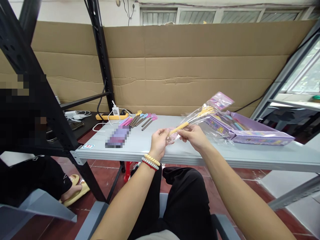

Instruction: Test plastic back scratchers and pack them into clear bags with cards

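Pinching wrapped yellow stick (182, 127): left fingers (163, 132), right fingers (184, 133) | wrapper (200, 112) overlapping purple box (262, 137) | scratchers (143, 116) left

Head view — forward and down

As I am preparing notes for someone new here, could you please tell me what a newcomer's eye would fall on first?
Probably the yellow-ended stick with its clear plastic bag, held in the left hand and right hand at the front of the grey table. Next might come the purple box on the right, then the sticks with colourful hand-shaped ends lying towards the back left.
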Demonstrator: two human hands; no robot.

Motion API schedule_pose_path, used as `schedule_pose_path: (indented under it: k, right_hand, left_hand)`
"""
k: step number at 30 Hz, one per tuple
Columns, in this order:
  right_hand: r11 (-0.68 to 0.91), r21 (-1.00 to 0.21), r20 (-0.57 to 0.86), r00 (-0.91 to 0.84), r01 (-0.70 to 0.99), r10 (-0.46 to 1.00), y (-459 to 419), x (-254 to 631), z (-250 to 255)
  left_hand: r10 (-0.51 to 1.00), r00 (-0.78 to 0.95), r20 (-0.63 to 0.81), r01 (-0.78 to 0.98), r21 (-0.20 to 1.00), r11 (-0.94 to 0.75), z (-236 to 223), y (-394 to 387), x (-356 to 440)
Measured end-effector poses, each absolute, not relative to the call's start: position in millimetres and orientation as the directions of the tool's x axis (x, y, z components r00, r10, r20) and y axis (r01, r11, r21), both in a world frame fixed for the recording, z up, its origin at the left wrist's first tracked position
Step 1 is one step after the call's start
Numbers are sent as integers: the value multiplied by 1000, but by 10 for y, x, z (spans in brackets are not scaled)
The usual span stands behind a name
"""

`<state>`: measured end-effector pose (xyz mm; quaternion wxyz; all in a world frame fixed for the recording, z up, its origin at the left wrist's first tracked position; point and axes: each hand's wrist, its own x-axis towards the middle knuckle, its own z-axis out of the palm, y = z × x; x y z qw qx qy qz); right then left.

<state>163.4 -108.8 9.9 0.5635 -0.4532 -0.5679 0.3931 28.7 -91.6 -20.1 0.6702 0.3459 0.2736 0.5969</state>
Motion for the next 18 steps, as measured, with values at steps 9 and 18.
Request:
schedule_pose_path:
  k: [9, 18]
  right_hand:
    - [357, -934, 357, 21, -23, 934, -1159, 1337, -110]
    - [455, -888, 451, 313, 66, 836, -1087, 1168, -364]
  left_hand:
    - [941, -330, 71, -542, 802, -250, -289, -801, 538]
    - [965, -262, 1, -591, 790, -162, -194, -969, 772]
